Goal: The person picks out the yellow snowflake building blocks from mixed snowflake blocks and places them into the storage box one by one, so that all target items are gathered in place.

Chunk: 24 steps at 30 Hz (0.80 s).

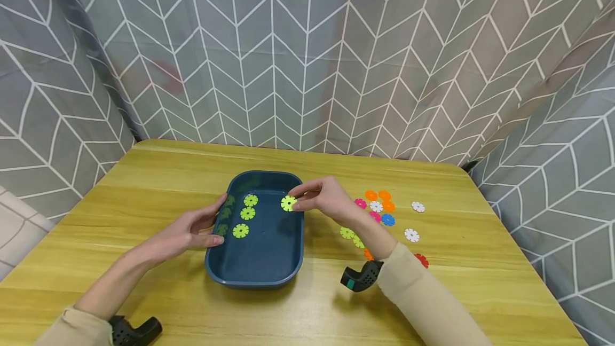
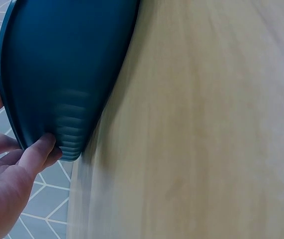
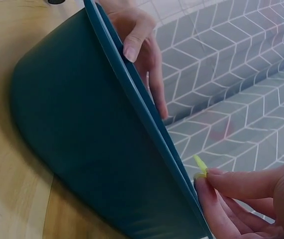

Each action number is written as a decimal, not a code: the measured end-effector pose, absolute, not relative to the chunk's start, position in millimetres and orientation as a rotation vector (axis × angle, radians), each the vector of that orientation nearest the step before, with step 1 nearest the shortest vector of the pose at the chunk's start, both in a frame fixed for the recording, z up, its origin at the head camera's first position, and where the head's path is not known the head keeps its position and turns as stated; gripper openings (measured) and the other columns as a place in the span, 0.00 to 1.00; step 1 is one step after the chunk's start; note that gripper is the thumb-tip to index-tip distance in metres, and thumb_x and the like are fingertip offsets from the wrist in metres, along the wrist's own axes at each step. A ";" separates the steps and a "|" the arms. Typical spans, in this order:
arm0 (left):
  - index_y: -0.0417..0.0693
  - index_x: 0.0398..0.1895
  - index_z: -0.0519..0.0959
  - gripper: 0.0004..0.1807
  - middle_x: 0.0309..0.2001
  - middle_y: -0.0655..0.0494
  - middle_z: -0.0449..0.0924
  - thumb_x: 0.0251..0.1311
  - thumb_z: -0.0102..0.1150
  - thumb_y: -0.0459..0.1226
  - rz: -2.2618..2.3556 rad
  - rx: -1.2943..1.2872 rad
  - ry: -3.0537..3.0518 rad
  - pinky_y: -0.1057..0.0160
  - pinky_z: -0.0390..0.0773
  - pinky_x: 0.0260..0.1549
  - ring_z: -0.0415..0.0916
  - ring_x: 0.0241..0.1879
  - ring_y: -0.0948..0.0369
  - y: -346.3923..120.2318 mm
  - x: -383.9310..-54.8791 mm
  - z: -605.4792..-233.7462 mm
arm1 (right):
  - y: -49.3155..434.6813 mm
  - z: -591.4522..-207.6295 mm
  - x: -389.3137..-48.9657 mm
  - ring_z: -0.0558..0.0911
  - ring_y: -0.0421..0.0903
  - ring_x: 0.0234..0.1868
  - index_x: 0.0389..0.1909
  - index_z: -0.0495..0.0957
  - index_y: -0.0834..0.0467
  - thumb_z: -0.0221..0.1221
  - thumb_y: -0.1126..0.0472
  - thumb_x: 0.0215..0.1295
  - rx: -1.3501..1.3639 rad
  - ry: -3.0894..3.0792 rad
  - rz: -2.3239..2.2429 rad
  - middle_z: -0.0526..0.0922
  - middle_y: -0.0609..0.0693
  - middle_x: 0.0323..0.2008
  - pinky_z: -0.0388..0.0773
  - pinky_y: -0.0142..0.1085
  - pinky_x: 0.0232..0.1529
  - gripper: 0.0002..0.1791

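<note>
A dark blue plastic basin (image 1: 254,283) stands on the table, with several yellow-green notched discs (image 1: 241,230) lying in its left half. My left hand (image 1: 192,228) holds the basin's left side, thumb over the rim and fingers against the outer wall; the left wrist view shows these fingers (image 2: 37,152) on the wall. Between thumb and fingertips, my right hand (image 1: 329,199) pinches another yellow-green disc (image 1: 288,203) above the basin's right rim. In the right wrist view that disc (image 3: 200,164) appears nearly edge-on.
Right of the basin, loose discs lie scattered: orange (image 1: 371,195), blue (image 1: 387,220), white (image 1: 411,235), red (image 1: 422,260), pink and yellow-green. My right forearm covers part of them. A grey patterned curtain (image 1: 307,57) hangs behind the wooden table (image 1: 480,292).
</note>
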State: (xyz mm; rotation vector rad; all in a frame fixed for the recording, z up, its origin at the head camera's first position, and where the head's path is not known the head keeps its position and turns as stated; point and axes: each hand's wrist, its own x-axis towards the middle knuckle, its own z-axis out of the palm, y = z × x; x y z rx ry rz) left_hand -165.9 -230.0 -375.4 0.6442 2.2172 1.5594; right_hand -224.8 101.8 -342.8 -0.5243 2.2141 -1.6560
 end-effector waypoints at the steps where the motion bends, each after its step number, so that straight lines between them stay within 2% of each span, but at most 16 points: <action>1: 0.40 0.80 0.38 0.48 0.78 0.31 0.41 0.67 0.59 0.35 1.560 0.644 2.215 0.78 0.70 0.55 0.47 0.74 0.33 -230.1 -165.8 -375.4 | 100.6 -342.7 -224.6 0.88 0.52 0.41 0.49 0.85 0.65 0.67 0.70 0.60 -0.530 2.218 -1.649 0.88 0.61 0.44 0.84 0.45 0.51 0.15; 7: 0.40 0.80 0.38 0.49 0.78 0.31 0.41 0.67 0.59 0.35 1.565 0.639 2.207 0.78 0.70 0.55 0.47 0.75 0.33 -230.2 -165.7 -375.5 | 92.5 -342.3 -223.2 0.88 0.47 0.41 0.49 0.85 0.65 0.67 0.70 0.59 -0.567 2.219 -1.626 0.88 0.59 0.45 0.84 0.39 0.49 0.15; 24: 0.39 0.80 0.39 0.49 0.78 0.31 0.41 0.66 0.60 0.36 1.568 0.622 2.216 0.79 0.70 0.55 0.48 0.74 0.33 -230.0 -166.3 -375.8 | 66.9 -345.9 -218.8 0.88 0.45 0.40 0.47 0.86 0.63 0.69 0.68 0.59 -0.626 2.271 -1.517 0.88 0.55 0.44 0.84 0.36 0.49 0.14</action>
